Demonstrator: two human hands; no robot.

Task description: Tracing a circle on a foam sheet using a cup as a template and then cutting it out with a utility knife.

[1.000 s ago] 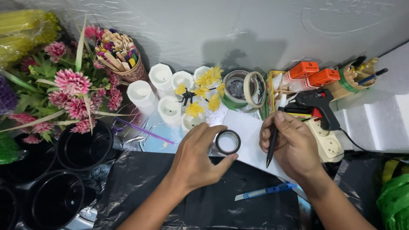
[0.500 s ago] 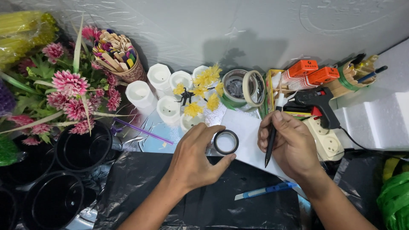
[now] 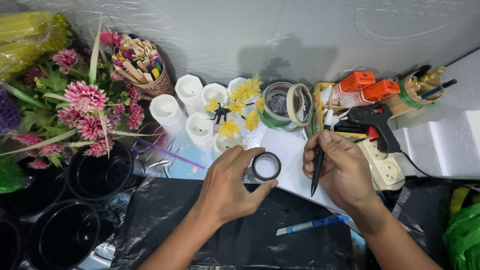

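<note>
Centrally, the left hand cups a black tape roll between curled fingers and thumb on a white sheet. Just right, the right hand pinches a black pen, tip down. Open black plastic fills the lower frame; white cups crowd above.

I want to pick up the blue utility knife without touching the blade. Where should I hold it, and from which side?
Grip the blue utility knife on its blue handle, the right part, coming from above. It lies flat on the black plastic sheet, the pale blade end pointing left, and the right hand is just above it.
</note>
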